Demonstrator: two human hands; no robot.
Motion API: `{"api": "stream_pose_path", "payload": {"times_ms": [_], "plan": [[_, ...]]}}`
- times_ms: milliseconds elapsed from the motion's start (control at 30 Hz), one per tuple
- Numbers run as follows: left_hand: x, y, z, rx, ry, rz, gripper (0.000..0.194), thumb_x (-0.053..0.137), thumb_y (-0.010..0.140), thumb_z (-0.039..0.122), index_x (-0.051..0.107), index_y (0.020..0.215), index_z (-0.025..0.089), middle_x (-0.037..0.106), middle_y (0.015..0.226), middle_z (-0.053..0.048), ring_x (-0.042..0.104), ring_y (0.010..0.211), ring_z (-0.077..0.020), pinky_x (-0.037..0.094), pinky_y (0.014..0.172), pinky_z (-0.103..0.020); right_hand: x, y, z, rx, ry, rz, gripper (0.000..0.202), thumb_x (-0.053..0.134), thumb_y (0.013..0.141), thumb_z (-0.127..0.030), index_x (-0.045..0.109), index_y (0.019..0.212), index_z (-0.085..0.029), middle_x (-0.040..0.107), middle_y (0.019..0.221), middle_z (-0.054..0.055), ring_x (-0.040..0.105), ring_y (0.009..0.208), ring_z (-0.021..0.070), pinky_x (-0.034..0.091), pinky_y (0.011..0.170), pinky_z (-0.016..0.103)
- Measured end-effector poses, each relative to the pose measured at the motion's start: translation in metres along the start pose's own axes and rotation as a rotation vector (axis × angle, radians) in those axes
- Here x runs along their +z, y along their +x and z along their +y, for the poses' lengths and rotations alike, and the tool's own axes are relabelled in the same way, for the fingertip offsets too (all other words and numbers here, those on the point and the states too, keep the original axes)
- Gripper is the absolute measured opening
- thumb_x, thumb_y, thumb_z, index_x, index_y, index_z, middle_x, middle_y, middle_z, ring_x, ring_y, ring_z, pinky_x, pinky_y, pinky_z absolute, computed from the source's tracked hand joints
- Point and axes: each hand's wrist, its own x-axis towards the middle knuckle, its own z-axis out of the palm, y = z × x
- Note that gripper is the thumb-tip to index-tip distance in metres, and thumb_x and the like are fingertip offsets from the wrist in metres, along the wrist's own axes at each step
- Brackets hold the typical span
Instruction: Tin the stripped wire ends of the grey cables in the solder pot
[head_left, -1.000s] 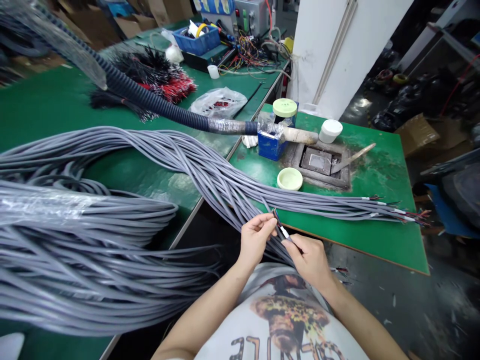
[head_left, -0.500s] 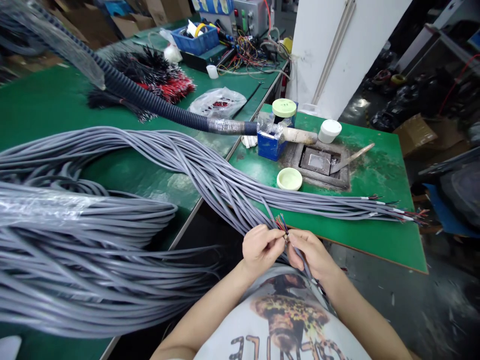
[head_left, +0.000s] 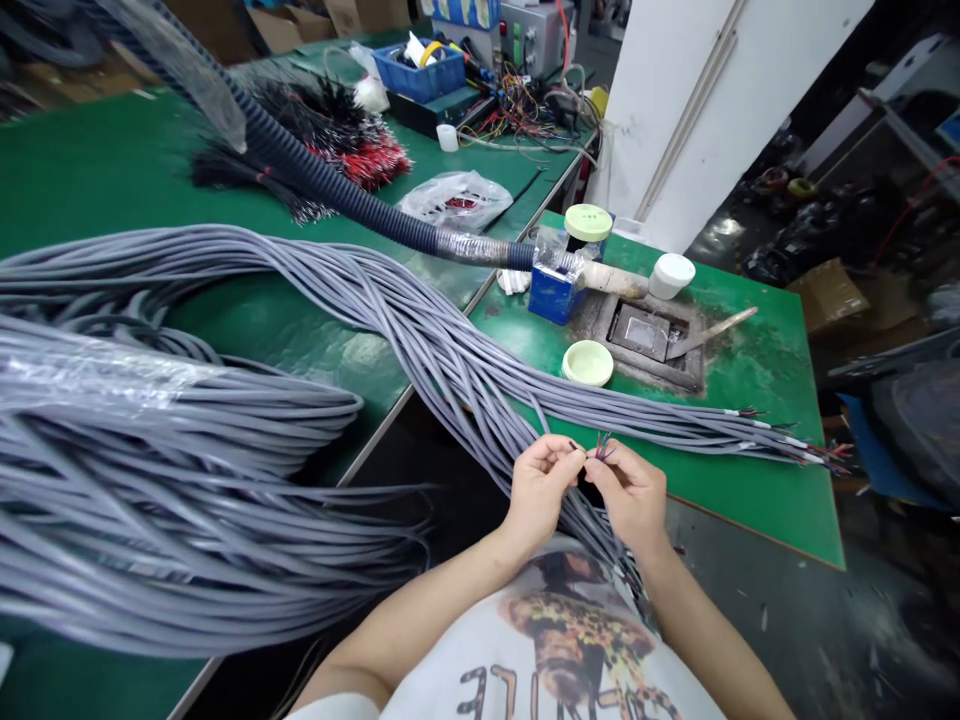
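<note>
My left hand [head_left: 541,490] is pinched near the end of a grey cable, with a small dark wire tip showing at its fingertips. My right hand [head_left: 631,492] grips the fanned-out thin coloured wires [head_left: 603,447] between thumb and fingers. The two hands nearly touch at the fingertips, and the cable's grey sheath is mostly hidden by them. Behind them a long bundle of grey cables [head_left: 450,340] crosses both green tables, its stripped ends [head_left: 832,457] lying at the right. More grey cables hang below my hands, against the printed shirt.
Coiled grey cables [head_left: 187,540] fill the left. A soldering pot [head_left: 645,335] with a stick across it sits on the right table [head_left: 780,350], beside a blue box [head_left: 552,294], a pale green lid [head_left: 588,363] and a white tub [head_left: 672,275]. A ribbed hose [head_left: 360,205] runs overhead.
My hands have risen slightly and moved right, and the coloured wires now stand fanned above my right fingers. My left hand has turned, its fingertips now upward. The view has shifted a little.
</note>
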Motion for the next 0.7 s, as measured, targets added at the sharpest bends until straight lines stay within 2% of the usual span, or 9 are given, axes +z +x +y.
{"api": "stream_pose_path", "payload": {"times_ms": [100,300,400,467,533,633,700], "plan": [[0.0,0.003,-0.002,-0.053,-0.038,0.004,0.019,0.073,0.076,0.031,0.062,0.076,0.017,0.054,0.056,0.006,0.043,0.048,-0.0036,0.034,0.047,-0.015,-0.004,0.006,0.0,-0.029,-0.072,0.01,0.02,0.06,0.086,-0.029,0.062,0.069,-0.019,0.06,0.069,0.0,0.054,0.064,0.0127,0.041,0.062,0.025],[0.01,0.011,-0.005,0.026,-0.054,-0.005,0.019,0.069,0.08,0.032,0.059,0.077,0.017,0.053,0.059,0.006,0.043,0.049,-0.0036,0.034,0.048,-0.016,-0.006,0.022,-0.005,-0.036,-0.118,0.037,0.022,0.061,0.085,-0.031,0.06,0.067,-0.018,0.057,0.066,-0.001,0.05,0.062,0.0122,0.04,0.061,0.025],[0.017,0.019,-0.003,-0.015,-0.073,-0.034,0.019,0.066,0.082,0.034,0.058,0.08,0.017,0.052,0.058,0.006,0.041,0.047,-0.0037,0.033,0.048,-0.017,-0.011,0.04,-0.013,-0.061,-0.177,0.03,0.027,0.062,0.083,-0.032,0.056,0.061,-0.017,0.052,0.059,-0.003,0.045,0.056,0.0105,0.036,0.056,0.024],[0.018,0.025,0.001,-0.015,0.018,-0.087,0.018,0.063,0.084,0.035,0.058,0.083,0.017,0.054,0.059,0.005,0.043,0.047,-0.0052,0.034,0.049,-0.018,-0.019,0.058,-0.019,-0.074,-0.236,-0.004,0.029,0.061,0.082,-0.032,0.053,0.059,-0.017,0.046,0.055,-0.004,0.04,0.053,0.0092,0.032,0.052,0.023],[0.014,0.032,0.007,0.11,0.235,-0.15,0.016,0.061,0.085,0.034,0.06,0.083,0.017,0.058,0.062,0.002,0.049,0.053,-0.0086,0.039,0.054,-0.022,-0.028,0.081,-0.023,-0.085,-0.316,-0.047,0.03,0.061,0.082,-0.032,0.051,0.057,-0.017,0.04,0.052,-0.006,0.035,0.05,0.0083,0.028,0.049,0.023],[0.0,0.042,0.016,0.539,0.694,-0.184,0.011,0.059,0.086,0.028,0.064,0.082,0.019,0.065,0.073,-0.003,0.057,0.074,-0.0155,0.044,0.073,-0.031,-0.041,0.117,-0.025,-0.106,-0.471,-0.123,0.032,0.06,0.079,-0.032,0.046,0.054,-0.018,0.035,0.05,-0.006,0.032,0.05,0.0081,0.025,0.049,0.023],[-0.01,0.049,0.017,0.732,0.934,-0.161,0.01,0.057,0.086,0.024,0.065,0.09,0.02,0.069,0.085,-0.004,0.058,0.087,-0.0194,0.041,0.084,-0.037,-0.044,0.139,-0.023,-0.121,-0.602,-0.18,0.033,0.058,0.078,-0.031,0.043,0.051,-0.018,0.034,0.049,-0.006,0.032,0.05,0.0086,0.023,0.05,0.024]]}}
